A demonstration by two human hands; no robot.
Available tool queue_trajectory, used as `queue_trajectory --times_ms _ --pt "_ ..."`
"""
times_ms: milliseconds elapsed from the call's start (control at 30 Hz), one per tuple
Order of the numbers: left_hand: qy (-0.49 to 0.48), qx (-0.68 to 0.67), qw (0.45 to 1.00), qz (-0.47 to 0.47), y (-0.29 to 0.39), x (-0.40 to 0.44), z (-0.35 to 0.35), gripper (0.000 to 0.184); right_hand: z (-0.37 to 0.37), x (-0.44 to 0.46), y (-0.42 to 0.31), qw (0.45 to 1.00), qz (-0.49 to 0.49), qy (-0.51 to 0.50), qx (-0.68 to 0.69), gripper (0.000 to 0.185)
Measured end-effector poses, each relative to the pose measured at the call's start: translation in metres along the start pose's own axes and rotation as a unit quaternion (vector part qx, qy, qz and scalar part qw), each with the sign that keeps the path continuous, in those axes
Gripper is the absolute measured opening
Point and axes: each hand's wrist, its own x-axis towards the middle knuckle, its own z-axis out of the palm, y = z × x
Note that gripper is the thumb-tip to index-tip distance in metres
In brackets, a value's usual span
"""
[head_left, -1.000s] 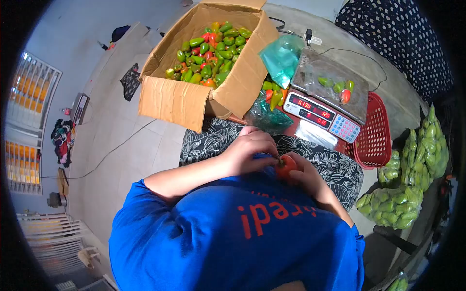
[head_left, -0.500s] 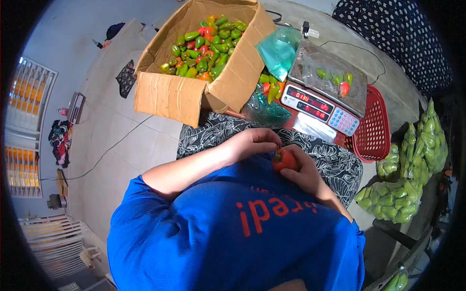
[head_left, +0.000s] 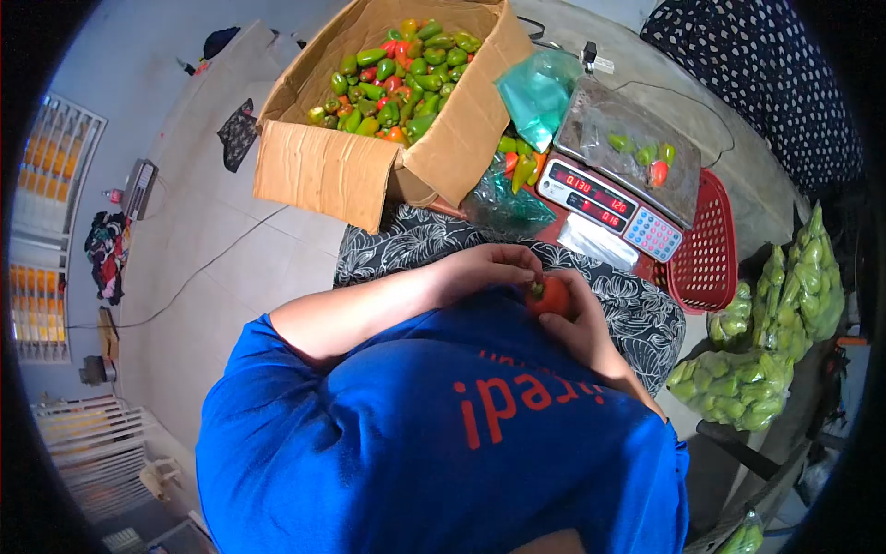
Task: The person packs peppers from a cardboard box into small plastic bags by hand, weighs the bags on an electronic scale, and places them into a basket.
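Observation:
My right hand [head_left: 580,322] is wrapped round a red pepper [head_left: 548,296], held close to my blue shirt with its green stem end facing left. The fingertips of my left hand [head_left: 491,267] are pinched together at that stem end. Beyond my lap, a digital scale [head_left: 591,196] shows lit red figures. On its metal plate lies a clear plastic bag [head_left: 595,138] with several green peppers and a red one [head_left: 658,173]. An open cardboard box [head_left: 452,152] of green, red and orange peppers [head_left: 401,83] stands ahead to the left.
Between box and scale lie a teal plastic bag [head_left: 540,92] and more peppers [head_left: 523,169]. A red basket [head_left: 709,249] sits under the scale's right side. Filled bags of green peppers [head_left: 734,386] stand at the right. A cable [head_left: 198,263] crosses the tiled floor.
Both hands and the red pepper have shifted slightly up and right in view. The pepper has turned a little in my right hand; the left fingertips stay at its stem.

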Motion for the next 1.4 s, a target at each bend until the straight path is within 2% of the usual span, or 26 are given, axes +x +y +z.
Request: queue_trajectory --times_ms 33,133,167,233,333,433,533,633,667,700,767,833,933,1033,1100,1133,1267,1333,1400 --pt "0.017 0.018 1.0 0.016 0.001 0.0 0.002 0.02 -0.001 0.001 0.003 0.999 -0.013 0.007 -0.029 0.042" --pt "0.064 0.067 0.993 0.072 0.008 0.0 0.011 0.019 -0.002 0.004 -0.001 0.976 0.089 0.003 0.196 0.037" --pt "0.081 0.166 0.976 0.115 0.009 0.001 0.01 0.018 0.001 0.005 -0.002 0.975 0.062 0.01 0.211 0.034" --pt "0.114 0.356 0.907 0.194 0.012 0.004 0.007 0.017 0.006 0.007 -0.003 0.97 0.008 0.023 0.24 0.031" --pt "0.223 0.58 0.728 0.289 0.019 -0.002 0.02 0.019 0.007 0.006 -0.005 0.969 0.007 0.031 0.243 0.032" --pt "0.25 0.664 0.635 0.306 0.013 0.002 0.021 0.017 0.005 0.006 0.006 0.962 -0.002 0.054 0.266 0.032" --pt "0.264 0.698 0.59 0.309 0.007 0.007 0.023 0.014 0.006 0.006 0.01 0.974 0.006 0.115 0.198 0.038" --pt "0.235 0.69 0.613 0.305 0.01 0.003 0.025 0.012 0.011 0.009 0.01 0.979 -0.061 0.194 0.027 0.045" --pt "0.234 0.683 0.622 0.304 0.01 0.003 0.025 0.012 0.013 0.008 0.005 0.975 -0.05 0.216 0.031 0.046" --pt "0.233 0.676 0.63 0.303 0.008 0.003 0.024 0.011 0.011 0.008 0.003 0.968 -0.081 0.23 -0.056 0.046" --pt "0.231 0.67 0.637 0.304 0.007 0.004 0.025 0.011 0.007 0.01 0.0 0.929 -0.141 0.254 -0.228 0.045" --pt "0.228 0.672 0.634 0.307 0.008 0.003 0.024 0.01 0.006 0.01 -0.009 0.902 -0.193 0.262 -0.282 0.046" --pt "0.224 0.644 0.67 0.295 0.003 0.004 0.02 0.009 -0.003 0.008 -0.006 0.835 -0.272 0.242 -0.413 0.05" --pt "0.162 0.579 0.782 0.164 0.004 0.007 0.02 0.013 -0.014 0.005 -0.004 0.771 -0.335 0.217 -0.496 0.049" --pt "0.035 0.386 0.921 0.047 0.005 0.01 0.009 0.019 -0.021 0.006 -0.005 0.735 -0.374 0.205 -0.527 0.046" --pt "-0.031 0.276 0.961 -0.014 0.005 0.01 0.006 0.022 -0.026 0.005 -0.003 0.736 -0.377 0.195 -0.527 0.042" --pt "-0.103 0.161 0.981 -0.011 0.014 -0.006 0.014 0.025 -0.036 -0.004 -0.013 0.731 -0.387 0.137 -0.545 0.039" --pt "-0.129 0.126 0.984 -0.001 0.016 -0.009 0.015 0.023 -0.034 -0.001 -0.023 0.808 -0.32 0.088 -0.488 0.042" --pt "-0.06 0.299 0.952 0.032 0.016 -0.009 0.012 0.018 -0.031 0.004 -0.034 0.886 -0.224 0.023 -0.406 0.047"
